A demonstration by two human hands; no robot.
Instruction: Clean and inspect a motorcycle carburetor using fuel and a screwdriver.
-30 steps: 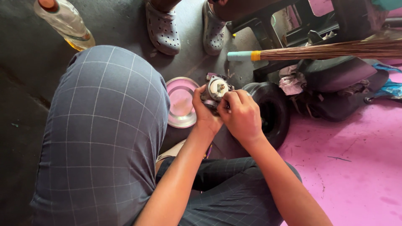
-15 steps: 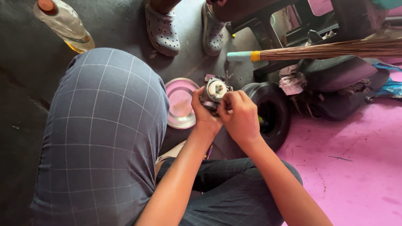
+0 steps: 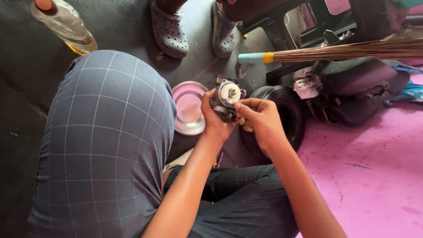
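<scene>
Small metal carburettor-like part (image 3: 227, 99) is held in mid-air above the floor, between the raised knee (image 3: 105, 141) and a black tyre (image 3: 282, 117). Left hand (image 3: 214, 119) is clenched around its body; right hand (image 3: 260, 119) pinches at its near edge with fingertips. Risk: a small fitting could be let slip by the pinch and be lost on the dark floor (image 3: 26, 110) or under the tyre. A metal dish (image 3: 189, 108) lies just beyond, not under the part, so drops would not be caught. Farther off, a bottle (image 3: 64, 22) of yellowish liquid could be knocked over by the knee.
</scene>
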